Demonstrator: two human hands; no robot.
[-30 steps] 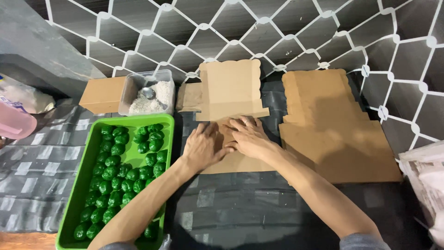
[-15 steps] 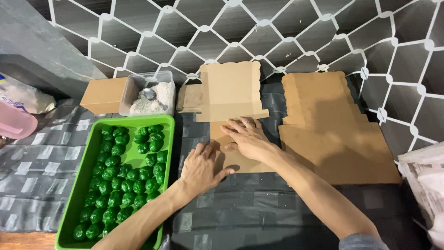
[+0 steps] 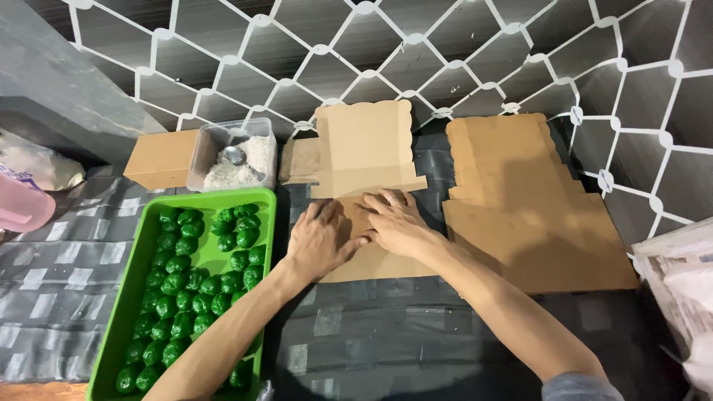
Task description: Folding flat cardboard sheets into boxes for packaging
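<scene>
Left hand (image 3: 321, 241): fingers spread flat on the cardboard box blank (image 3: 368, 193).
Right hand (image 3: 397, 223): fingers spread, pressing it too.
Beside: green tray (image 3: 267, 223).

one green tray (image 3: 141, 260), one clear tub (image 3: 204, 152), two hands (image 3: 321, 239)

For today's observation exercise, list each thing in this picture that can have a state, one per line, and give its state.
Cardboard sheet: unfolded, lying flat, pressed by both hands.
Left hand: flat, palm down on the cardboard.
Right hand: flat, palm down on the cardboard.
Cardboard stack: flat, unfolded.
Green tray: mostly filled with green wrapped pieces.
Clear tub: lidless, holding white grains and a spoon.
Small box: closed.
</scene>
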